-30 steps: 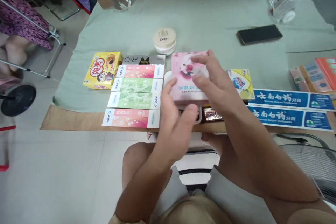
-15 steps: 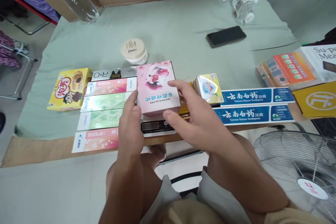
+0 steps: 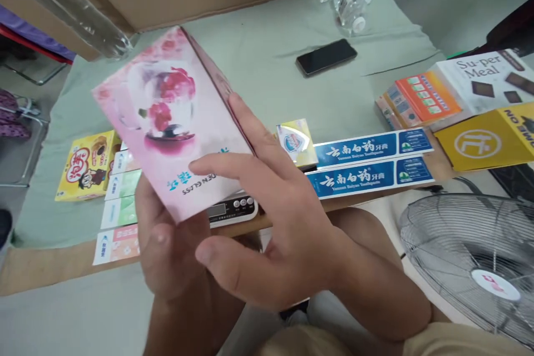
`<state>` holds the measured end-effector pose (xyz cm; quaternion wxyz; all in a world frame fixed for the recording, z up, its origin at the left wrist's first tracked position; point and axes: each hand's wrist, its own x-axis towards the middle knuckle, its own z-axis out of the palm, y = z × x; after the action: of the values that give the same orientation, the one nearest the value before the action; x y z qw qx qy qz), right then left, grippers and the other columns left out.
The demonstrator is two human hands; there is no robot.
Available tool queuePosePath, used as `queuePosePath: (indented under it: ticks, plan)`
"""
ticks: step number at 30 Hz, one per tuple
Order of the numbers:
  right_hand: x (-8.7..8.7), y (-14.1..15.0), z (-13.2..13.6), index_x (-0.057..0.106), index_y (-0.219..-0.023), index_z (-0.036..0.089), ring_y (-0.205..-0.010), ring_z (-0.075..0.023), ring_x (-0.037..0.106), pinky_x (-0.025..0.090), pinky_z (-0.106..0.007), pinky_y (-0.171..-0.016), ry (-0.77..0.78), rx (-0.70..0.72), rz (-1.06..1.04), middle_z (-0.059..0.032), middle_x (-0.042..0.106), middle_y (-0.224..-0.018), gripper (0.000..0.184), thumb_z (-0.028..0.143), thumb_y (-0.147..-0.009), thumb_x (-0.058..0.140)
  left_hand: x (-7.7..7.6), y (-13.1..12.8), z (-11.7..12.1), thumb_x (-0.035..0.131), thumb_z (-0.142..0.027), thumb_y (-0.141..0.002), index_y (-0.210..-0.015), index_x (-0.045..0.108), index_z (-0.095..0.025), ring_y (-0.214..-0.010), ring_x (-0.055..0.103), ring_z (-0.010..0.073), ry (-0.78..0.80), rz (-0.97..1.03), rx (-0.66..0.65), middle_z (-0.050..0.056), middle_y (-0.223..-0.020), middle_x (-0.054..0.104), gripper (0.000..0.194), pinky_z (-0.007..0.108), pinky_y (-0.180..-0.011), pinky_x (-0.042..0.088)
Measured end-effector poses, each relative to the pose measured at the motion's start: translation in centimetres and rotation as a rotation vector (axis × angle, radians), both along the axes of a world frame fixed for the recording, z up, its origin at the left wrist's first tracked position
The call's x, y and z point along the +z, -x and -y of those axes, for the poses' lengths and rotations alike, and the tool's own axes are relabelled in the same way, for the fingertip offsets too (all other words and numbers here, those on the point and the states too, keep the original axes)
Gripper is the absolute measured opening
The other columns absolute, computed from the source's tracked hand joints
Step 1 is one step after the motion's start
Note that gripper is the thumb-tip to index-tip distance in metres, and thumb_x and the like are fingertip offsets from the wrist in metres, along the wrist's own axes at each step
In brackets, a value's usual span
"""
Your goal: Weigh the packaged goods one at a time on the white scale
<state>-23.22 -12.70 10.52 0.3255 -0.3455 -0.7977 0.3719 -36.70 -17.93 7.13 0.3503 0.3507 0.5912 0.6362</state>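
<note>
A pink box (image 3: 167,117) printed with roses in a glass globe is lifted up close to the camera, tilted. My left hand (image 3: 167,245) grips it from below at its near edge. My right hand (image 3: 267,217) rests on its right side with fingers spread along the box. Under the box a white digital scale (image 3: 231,210) sits at the table's front edge, with nothing on it.
On the green cloth lie a yellow snack box (image 3: 85,164), several toothpaste boxes (image 3: 119,200), a soap box (image 3: 294,142), two blue toothpaste boxes (image 3: 367,164), a phone (image 3: 326,57), water bottles (image 3: 348,3). Orange and yellow cartons (image 3: 484,142) sit right. A fan (image 3: 475,267) stands lower right.
The pink box has been lifted off the scale and brought up toward the camera. Both hands now hold it. The view has shifted to the right.
</note>
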Motion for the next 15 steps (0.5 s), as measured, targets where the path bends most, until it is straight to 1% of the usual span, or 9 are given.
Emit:
queuePosePath:
  ticks: [2,4,5,7,8,10,11,13,15]
  plan:
    - [0.8,-1.4,-0.4,0.07,-0.132,0.031,-0.165,-0.0291,0.024,0.036,-0.047,-0.131,-0.004,-0.055,0.02,-0.004,0.055,-0.158,0.048,0.042,-0.085,0.07,0.9,-1.6,-0.8,0.073,-0.053,-0.082,-0.118,0.074,-0.045,-0.149,0.049,0.0318,-0.129,0.027,0.001,-0.009,-0.141,0.068,0.036,0.047,-0.126,0.045]
    - [1.0,-3.2,-1.0,0.07,-0.133,0.033,-0.165,-0.0277,0.025,0.038,-0.046,-0.13,-0.003,-0.123,-0.024,-0.0025,0.058,-0.155,0.046,0.038,-0.087,0.068,1.7,-3.3,-2.2,0.073,-0.049,-0.084,-0.113,0.075,-0.042,-0.144,0.053,0.0322,-0.235,0.027,-0.029,-0.009,-0.138,0.069,0.029,0.05,-0.122,0.049]
    - [1.0,-4.1,-1.3,0.07,-0.133,0.033,-0.165,-0.0262,0.025,0.039,-0.045,-0.13,-0.006,-0.164,-0.072,-0.0013,0.055,-0.158,0.045,0.036,-0.089,0.065,2.0,-4.2,-2.9,0.073,-0.048,-0.085,-0.11,0.074,-0.04,-0.14,0.056,0.0319,-0.268,0.026,-0.051,-0.008,-0.135,0.069,0.026,0.05,-0.121,0.05]
    - [0.8,-6.1,-1.9,0.072,-0.132,0.033,-0.166,-0.0224,0.025,0.041,-0.041,-0.129,-0.009,-0.246,-0.166,0.0016,0.045,-0.167,0.041,0.032,-0.094,0.058,2.7,-5.9,-4.6,0.071,-0.043,-0.089,-0.106,0.071,-0.036,-0.131,0.063,0.0281,-0.282,0.034,-0.103,-0.005,-0.126,0.072,0.019,0.049,-0.125,0.046]
    - [0.7,-7.0,-2.2,0.073,-0.13,0.032,-0.166,-0.0207,0.024,0.041,-0.039,-0.129,-0.01,-0.281,-0.196,0.0023,0.041,-0.169,0.039,0.032,-0.095,0.056,3.0,-6.8,-5.5,0.071,-0.04,-0.09,-0.105,0.069,-0.035,-0.126,0.065,0.0253,-0.257,0.039,-0.144,-0.005,-0.12,0.074,0.015,0.047,-0.127,0.044]
    - [0.4,-8.8,-3.0,0.073,-0.13,0.031,-0.166,-0.0197,0.021,0.039,-0.039,-0.13,-0.004,-0.335,-0.185,0.0015,0.041,-0.17,0.038,0.034,-0.095,0.057,3.3,-8.5,-7.1,0.07,-0.035,-0.092,-0.105,0.063,-0.033,-0.119,0.069,0.0216,-0.175,0.049,-0.211,-0.004,-0.111,0.075,0.015,0.044,-0.125,0.045]
    - [0.2,-9.6,-3.3,0.072,-0.13,0.031,-0.166,-0.0203,0.021,0.038,-0.04,-0.131,0.005,-0.351,-0.152,0.0008,0.042,-0.169,0.038,0.035,-0.095,0.058,3.4,-9.3,-7.8,0.069,-0.033,-0.091,-0.105,0.06,-0.032,-0.116,0.069,0.021,-0.128,0.061,-0.224,-0.003,-0.11,0.074,0.016,0.043,-0.121,0.048]
    - [-0.2,-11.0,-4.1,0.07,-0.132,0.032,-0.166,-0.0219,0.021,0.035,-0.044,-0.132,0.047,-0.382,-0.078,0.0002,0.042,-0.169,0.039,0.036,-0.095,0.059,3.2,-10.7,-9.4,0.069,-0.03,-0.089,-0.105,0.055,-0.031,-0.114,0.07,0.0217,-0.009,0.104,-0.234,-0.002,-0.112,0.074,0.021,0.041,-0.105,0.057]
    - [-0.7,-12.0,-4.8,0.067,-0.135,0.031,-0.167,-0.0225,0.018,0.033,-0.047,-0.132,0.109,-0.424,-0.035,-0.0028,0.039,-0.17,0.041,0.037,-0.096,0.057,2.8,-12.0,-11.2,0.069,-0.029,-0.085,-0.107,0.052,-0.03,-0.112,0.07,0.0233,0.132,0.147,-0.233,0.0,-0.115,0.073,0.028,0.038,-0.09,0.059]
